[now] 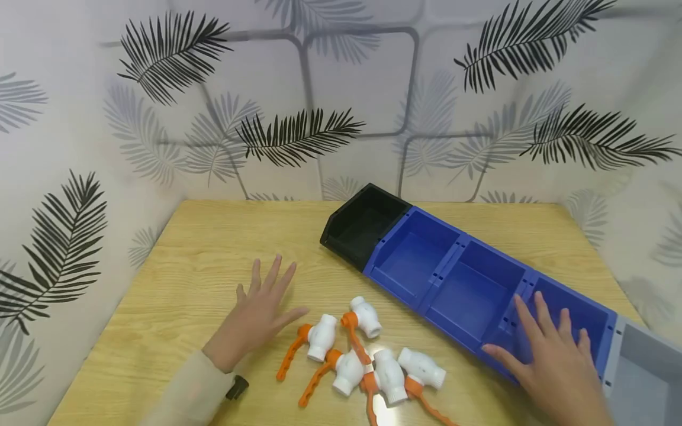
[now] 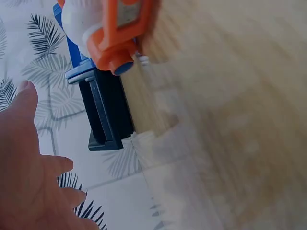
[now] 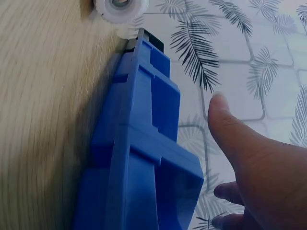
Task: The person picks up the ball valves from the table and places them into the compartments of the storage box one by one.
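Observation:
My left hand (image 1: pixel 257 316) is held with fingers spread and nothing in it, just left of a group of white ball valves with orange lever handles. The nearest ball valve (image 1: pixel 322 338) lies close to its thumb. Several others, among them one ball valve (image 1: pixel 366 318) at the back and another (image 1: pixel 422 368) at the right, are bunched together, handles pointing mostly toward me. My right hand (image 1: pixel 556 361), also spread and holding nothing, is over the blue bin (image 1: pixel 581 302) nearest the grey one and partly hides it. In the left wrist view a ball valve's orange handle (image 2: pixel 108 48) shows near the top.
A joined row of bins runs diagonally from back middle to front right: a black bin (image 1: pixel 346 251), blue bins such as this blue bin (image 1: pixel 407 260), and a grey bin (image 1: pixel 636 378). Behind the wooden table (image 1: pixel 213 236) hangs a leaf-patterned backdrop (image 1: pixel 351 89).

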`<state>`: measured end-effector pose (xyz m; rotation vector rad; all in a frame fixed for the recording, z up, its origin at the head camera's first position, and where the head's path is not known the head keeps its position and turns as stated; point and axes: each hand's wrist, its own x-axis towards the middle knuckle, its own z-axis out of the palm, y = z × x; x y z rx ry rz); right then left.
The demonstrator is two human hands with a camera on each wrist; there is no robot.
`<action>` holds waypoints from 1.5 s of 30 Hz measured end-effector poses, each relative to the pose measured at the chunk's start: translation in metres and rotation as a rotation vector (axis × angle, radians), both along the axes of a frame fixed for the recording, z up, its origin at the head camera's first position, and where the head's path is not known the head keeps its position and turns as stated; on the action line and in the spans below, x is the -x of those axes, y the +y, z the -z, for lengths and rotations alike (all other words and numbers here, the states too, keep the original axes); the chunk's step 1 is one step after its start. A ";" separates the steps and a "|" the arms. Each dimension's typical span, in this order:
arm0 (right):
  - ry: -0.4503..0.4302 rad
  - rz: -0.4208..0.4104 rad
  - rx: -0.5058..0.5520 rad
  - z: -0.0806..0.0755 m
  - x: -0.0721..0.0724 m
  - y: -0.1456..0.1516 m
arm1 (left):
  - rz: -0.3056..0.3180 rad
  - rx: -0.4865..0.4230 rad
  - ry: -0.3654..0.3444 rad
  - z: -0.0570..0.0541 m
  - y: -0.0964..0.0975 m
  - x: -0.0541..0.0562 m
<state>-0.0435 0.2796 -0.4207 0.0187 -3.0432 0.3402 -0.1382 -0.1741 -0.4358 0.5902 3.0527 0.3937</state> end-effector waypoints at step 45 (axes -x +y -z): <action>0.086 0.466 0.186 0.017 -0.017 0.070 | 0.358 -0.016 -0.300 -0.029 0.138 0.107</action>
